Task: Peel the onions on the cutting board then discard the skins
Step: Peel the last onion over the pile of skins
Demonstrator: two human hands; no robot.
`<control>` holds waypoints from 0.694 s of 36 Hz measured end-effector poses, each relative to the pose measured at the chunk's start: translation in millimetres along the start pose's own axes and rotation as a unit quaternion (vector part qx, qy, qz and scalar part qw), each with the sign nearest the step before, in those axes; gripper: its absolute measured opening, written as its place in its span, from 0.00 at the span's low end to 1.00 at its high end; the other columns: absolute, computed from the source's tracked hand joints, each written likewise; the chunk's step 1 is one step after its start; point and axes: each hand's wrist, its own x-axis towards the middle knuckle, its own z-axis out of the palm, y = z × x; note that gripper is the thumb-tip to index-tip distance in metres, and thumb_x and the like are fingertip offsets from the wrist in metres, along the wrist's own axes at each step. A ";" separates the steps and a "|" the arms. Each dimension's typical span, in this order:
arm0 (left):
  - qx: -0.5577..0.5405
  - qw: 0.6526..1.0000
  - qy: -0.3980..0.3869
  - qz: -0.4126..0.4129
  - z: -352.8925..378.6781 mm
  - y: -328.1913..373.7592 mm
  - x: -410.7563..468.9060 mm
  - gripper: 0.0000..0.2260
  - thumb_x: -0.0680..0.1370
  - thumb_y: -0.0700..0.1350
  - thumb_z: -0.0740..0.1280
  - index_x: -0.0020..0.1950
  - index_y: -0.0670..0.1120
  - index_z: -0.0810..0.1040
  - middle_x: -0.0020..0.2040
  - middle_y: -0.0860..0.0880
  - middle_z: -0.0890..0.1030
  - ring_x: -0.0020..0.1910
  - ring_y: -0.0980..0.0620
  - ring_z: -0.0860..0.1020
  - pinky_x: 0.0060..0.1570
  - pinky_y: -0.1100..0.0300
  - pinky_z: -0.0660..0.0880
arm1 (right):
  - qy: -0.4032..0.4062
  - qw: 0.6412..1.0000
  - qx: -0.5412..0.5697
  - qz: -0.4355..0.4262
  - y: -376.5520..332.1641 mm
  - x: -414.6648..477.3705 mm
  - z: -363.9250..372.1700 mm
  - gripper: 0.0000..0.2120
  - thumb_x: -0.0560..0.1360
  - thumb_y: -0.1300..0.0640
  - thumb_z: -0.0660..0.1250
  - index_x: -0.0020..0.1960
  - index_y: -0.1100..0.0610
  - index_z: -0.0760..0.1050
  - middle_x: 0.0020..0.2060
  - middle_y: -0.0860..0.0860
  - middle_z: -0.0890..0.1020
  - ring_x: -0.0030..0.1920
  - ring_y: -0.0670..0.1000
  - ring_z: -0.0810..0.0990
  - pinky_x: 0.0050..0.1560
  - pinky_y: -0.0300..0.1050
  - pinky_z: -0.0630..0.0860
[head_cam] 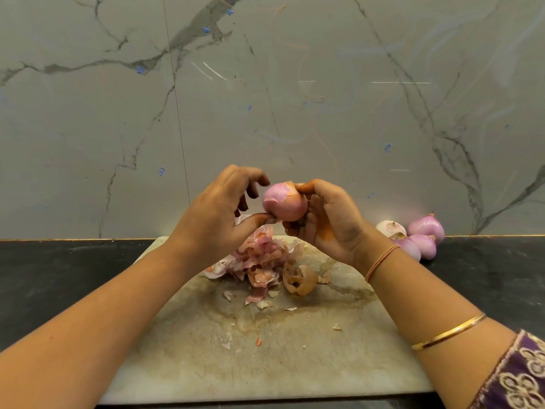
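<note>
Your right hand is curled round the onion and holds it up in the air, above the far end of the cutting board, thumb on top. Your left hand has loose, bent fingers that hold nothing; only its thumb tip touches the low left side of the onion. The onion looks firm, light and smooth, so it may slip. Its skin looks thin and dry and should tear easily. Pinch the brown edge near the top. A pile of skins lies on the board.
</note>
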 end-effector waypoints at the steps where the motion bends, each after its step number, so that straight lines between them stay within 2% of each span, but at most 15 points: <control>1: -0.001 1.000 -0.006 -0.001 0.0 0.4 -0.2 0.18 0.71 0.52 0.69 0.57 0.55 0.68 0.46 0.57 0.69 0.39 0.57 0.73 0.35 0.65 0.73 | 0.000 1.000 -0.006 0.000 0.2 0.0 -0.1 0.14 0.79 0.55 0.55 0.59 0.61 0.72 0.47 0.60 0.74 0.39 0.51 0.72 0.39 0.41 0.71; 5: 0.006 0.999 -0.032 0.002 0.7 -1.3 -0.3 0.12 0.72 0.49 0.68 0.53 0.57 0.71 0.47 0.63 0.69 0.41 0.61 0.72 0.37 0.69 0.70 | 0.000 0.999 -0.042 0.002 1.7 -0.1 -0.7 0.17 0.79 0.54 0.58 0.63 0.61 0.72 0.52 0.62 0.77 0.43 0.52 0.72 0.40 0.40 0.71; 10: -0.003 0.999 -0.034 0.007 0.1 -1.1 1.9 0.05 0.74 0.47 0.65 0.49 0.53 0.74 0.46 0.62 0.70 0.42 0.63 0.72 0.38 0.64 0.72 | 0.009 0.998 -0.060 0.003 1.9 0.0 -1.1 0.13 0.79 0.54 0.59 0.59 0.60 0.73 0.50 0.59 0.74 0.41 0.51 0.71 0.39 0.40 0.71; 16: 0.017 0.998 -0.052 0.010 -0.7 1.1 1.8 0.06 0.76 0.38 0.68 0.51 0.47 0.78 0.45 0.60 0.69 0.43 0.56 0.73 0.37 0.60 0.74 | 0.030 0.998 -0.063 -0.008 2.1 0.7 1.1 0.11 0.78 0.55 0.60 0.57 0.60 0.74 0.50 0.59 0.75 0.42 0.51 0.72 0.38 0.40 0.71; 20: 0.023 0.996 -0.084 0.015 -0.8 3.5 0.9 0.04 0.76 0.41 0.67 0.50 0.46 0.78 0.46 0.55 0.71 0.42 0.57 0.73 0.37 0.61 0.73 | 0.054 0.999 0.009 -0.004 -2.7 0.9 0.1 0.12 0.79 0.54 0.59 0.57 0.60 0.73 0.45 0.58 0.74 0.36 0.51 0.72 0.38 0.42 0.71; 22: 0.027 0.994 -0.109 0.010 0.8 3.9 -0.4 0.04 0.76 0.43 0.66 0.50 0.48 0.78 0.46 0.57 0.70 0.42 0.59 0.72 0.36 0.65 0.70 | 0.058 0.997 0.054 -0.006 -5.9 0.6 -1.0 0.15 0.79 0.53 0.58 0.60 0.62 0.73 0.46 0.60 0.75 0.35 0.51 0.72 0.38 0.43 0.71; 25: 0.054 0.989 -0.141 -0.010 3.3 4.3 -1.4 0.07 0.77 0.38 0.66 0.52 0.48 0.78 0.46 0.60 0.68 0.42 0.58 0.71 0.37 0.69 0.67 | 0.052 0.994 0.092 -0.005 -7.9 -0.6 -0.6 0.21 0.80 0.51 0.57 0.66 0.65 0.70 0.50 0.65 0.78 0.33 0.51 0.74 0.36 0.43 0.74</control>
